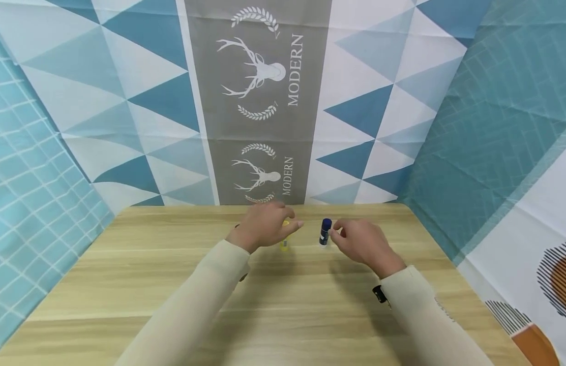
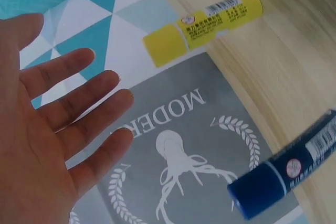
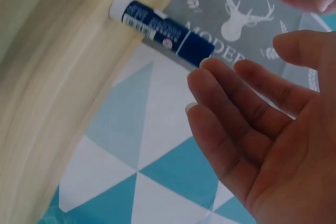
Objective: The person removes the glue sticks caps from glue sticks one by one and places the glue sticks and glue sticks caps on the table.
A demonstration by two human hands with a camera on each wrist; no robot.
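Note:
A yellow glue stick point(image 1: 285, 245) stands upright on the table, partly covered by my left hand point(image 1: 264, 224), which hovers beside it with fingers spread and holds nothing. To its right stands a dark blue glue stick point(image 1: 325, 233) with a white base. My right hand point(image 1: 362, 241) is close to this blue stick, its fingertips near the cap in the right wrist view and its palm bare. Another dark blue glue stick point(image 2: 286, 171) shows at the lower right of the left wrist view, beyond the yellow one; my left hand and forearm hide it in the head view.
The wooden table point(image 1: 310, 315) ends behind the glue sticks at a patterned cloth point(image 1: 260, 101) with triangles and deer heads. Blue tile-patterned cloth point(image 1: 31, 168) rises at the left, and a teal and white cloth point(image 1: 507, 117) hangs along the right.

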